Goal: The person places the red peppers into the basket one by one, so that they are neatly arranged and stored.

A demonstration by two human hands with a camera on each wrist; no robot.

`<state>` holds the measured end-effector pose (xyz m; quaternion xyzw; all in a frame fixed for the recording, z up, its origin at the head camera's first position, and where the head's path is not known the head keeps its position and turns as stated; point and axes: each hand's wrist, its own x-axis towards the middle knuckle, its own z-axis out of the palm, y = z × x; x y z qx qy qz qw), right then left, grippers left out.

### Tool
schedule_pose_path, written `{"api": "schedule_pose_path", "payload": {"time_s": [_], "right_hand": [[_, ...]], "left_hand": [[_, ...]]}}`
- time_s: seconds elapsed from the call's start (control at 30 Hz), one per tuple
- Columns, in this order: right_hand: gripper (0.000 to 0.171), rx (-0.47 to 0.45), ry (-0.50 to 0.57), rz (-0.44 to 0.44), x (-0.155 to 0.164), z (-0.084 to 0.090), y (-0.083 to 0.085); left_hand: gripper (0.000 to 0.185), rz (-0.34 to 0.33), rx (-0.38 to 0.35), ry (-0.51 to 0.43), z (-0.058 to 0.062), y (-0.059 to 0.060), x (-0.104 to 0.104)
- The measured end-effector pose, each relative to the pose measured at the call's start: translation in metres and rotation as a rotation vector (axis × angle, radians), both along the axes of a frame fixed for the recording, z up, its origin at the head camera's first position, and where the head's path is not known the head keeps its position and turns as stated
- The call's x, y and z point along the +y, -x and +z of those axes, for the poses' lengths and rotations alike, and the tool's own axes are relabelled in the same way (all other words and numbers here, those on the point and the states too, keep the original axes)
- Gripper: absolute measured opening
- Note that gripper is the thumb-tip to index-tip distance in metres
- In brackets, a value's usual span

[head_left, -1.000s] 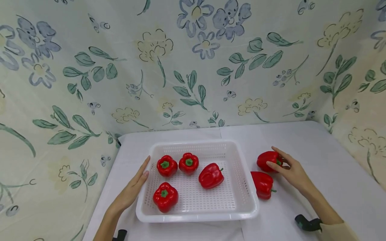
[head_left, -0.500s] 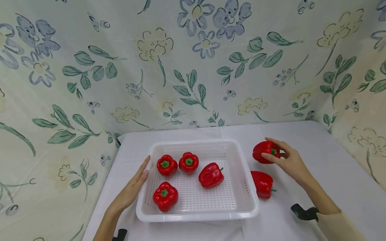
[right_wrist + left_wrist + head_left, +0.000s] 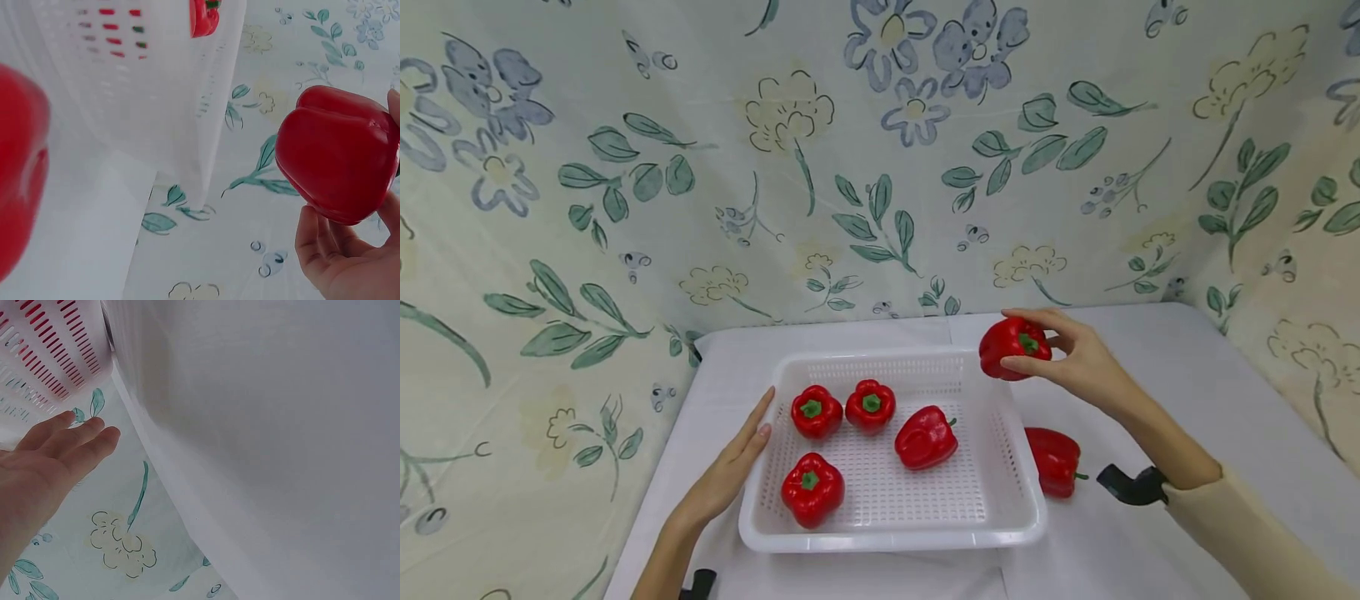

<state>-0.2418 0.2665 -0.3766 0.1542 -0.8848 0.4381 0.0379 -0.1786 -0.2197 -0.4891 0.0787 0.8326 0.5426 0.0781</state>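
My right hand (image 3: 1075, 358) holds a red bell pepper (image 3: 1011, 346) with a green stem, thumb below and fingers above it, raised over the right back corner of the white plastic basket (image 3: 891, 542). In the right wrist view this bell pepper (image 3: 337, 156) sits in the fingers of the hand (image 3: 356, 269), beside the basket's perforated wall (image 3: 150, 106). My left hand (image 3: 724, 473) rests its straight fingers along the basket's left side. The left wrist view shows that hand (image 3: 50, 462) with fingers extended near the basket wall (image 3: 56, 356).
Several red bell peppers stand or lie in the basket, among them one on its side (image 3: 925, 437). Another bell pepper (image 3: 1054, 461) lies on the white table (image 3: 1157, 400) against the basket's right side. Floral cloth (image 3: 880, 250) hangs behind the table.
My right hand has lifted the bell pepper off the table and carried it left and up to the basket's right back corner. The left hand and the basket stay put.
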Motion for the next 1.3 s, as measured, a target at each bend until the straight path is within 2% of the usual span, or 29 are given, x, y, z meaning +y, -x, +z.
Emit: {"api": "schedule_pose_path", "payload": {"time_s": [0.17,0.47,0.67,0.87,1.1,1.3], "right_hand": [[0.072,-0.043,0.020,0.111,-0.034,0.010,0.002],[0.070,-0.161,-0.030,0.351,-0.087,0.012,0.003],[0.069,-0.217,-0.080,0.521,-0.117,0.009,-0.001],[0.063,-0.269,-0.136,0.653,-0.140,-0.002,-0.004],[0.062,-0.274,-0.194,0.737,-0.154,-0.021,-0.004],[0.062,-0.308,-0.248,0.757,-0.165,-0.035,-0.008]], "left_hand": [[0.060,0.003,0.001,0.001,0.000,0.000,0.000],[0.059,0.007,0.005,-0.002,0.002,0.001,-0.002],[0.059,0.004,0.015,0.009,0.000,0.001,-0.003],[0.058,0.003,0.014,0.019,0.000,0.003,-0.002],[0.058,-0.005,0.017,0.024,0.001,0.004,-0.001],[0.058,-0.001,0.018,0.021,0.000,0.003,-0.002]]}}
